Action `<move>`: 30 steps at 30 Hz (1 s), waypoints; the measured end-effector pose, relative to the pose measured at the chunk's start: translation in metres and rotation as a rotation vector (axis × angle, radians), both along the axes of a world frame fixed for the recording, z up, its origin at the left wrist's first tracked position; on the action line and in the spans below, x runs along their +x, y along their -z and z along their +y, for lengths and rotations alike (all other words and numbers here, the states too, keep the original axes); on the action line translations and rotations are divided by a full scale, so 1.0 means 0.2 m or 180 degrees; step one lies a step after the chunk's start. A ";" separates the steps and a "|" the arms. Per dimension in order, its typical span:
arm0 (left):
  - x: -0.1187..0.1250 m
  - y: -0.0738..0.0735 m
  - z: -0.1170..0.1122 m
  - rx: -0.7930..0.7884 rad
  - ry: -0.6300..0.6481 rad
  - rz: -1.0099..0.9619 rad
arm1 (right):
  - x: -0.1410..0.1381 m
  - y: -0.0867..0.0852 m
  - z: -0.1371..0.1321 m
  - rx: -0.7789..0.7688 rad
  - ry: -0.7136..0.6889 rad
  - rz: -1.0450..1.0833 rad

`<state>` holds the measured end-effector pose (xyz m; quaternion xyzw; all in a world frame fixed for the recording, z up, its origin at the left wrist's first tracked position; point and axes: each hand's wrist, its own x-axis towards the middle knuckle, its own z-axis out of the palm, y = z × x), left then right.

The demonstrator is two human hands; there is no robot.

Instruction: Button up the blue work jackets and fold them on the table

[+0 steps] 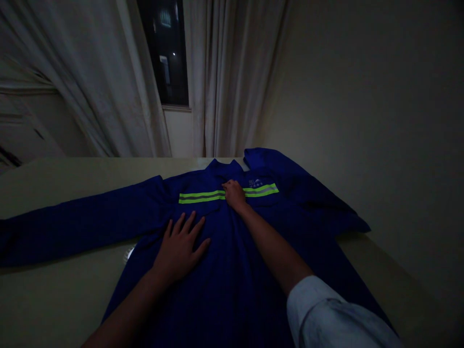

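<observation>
A dark blue work jacket [232,280] with a yellow-green reflective stripe [199,196] across the chest lies spread out, collar away from me, on a pale table [54,299]. My left hand [179,249] lies flat on the jacket's left front, fingers spread, holding nothing. My right hand [234,194] reaches further up to the middle of the chest at the stripe; its fingers are curled and pressed onto the fabric there. One sleeve [72,224] stretches out to the left; the other [308,193] lies folded at the right.
White curtains [108,82] hang behind the table on both sides of a dark window [168,53]. A plain wall [362,96] runs along the right, close to the table's right edge. A small pale object [129,252] peeks out under the jacket's left side.
</observation>
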<state>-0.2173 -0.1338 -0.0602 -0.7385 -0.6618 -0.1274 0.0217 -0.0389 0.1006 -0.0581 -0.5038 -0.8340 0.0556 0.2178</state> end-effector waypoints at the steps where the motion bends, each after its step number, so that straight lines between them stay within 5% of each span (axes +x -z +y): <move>1: 0.00 0.00 0.00 -0.0011 -0.0002 0.0004 | 0.00 0.00 0.00 0.0000 0.0015 -0.0019; 21: 0.01 -0.04 -0.01 -0.0120 -0.0037 -0.0065 | 0.02 0.00 0.01 -0.0070 0.0054 -0.0288; 26: 0.02 -0.03 -0.01 -0.0076 -0.0041 -0.0100 | -0.01 -0.06 0.01 -0.0114 -0.0059 -0.0354; 30: 0.03 -0.02 0.00 -0.0052 -0.0089 -0.0158 | 0.00 -0.15 0.18 0.0096 0.0288 0.0189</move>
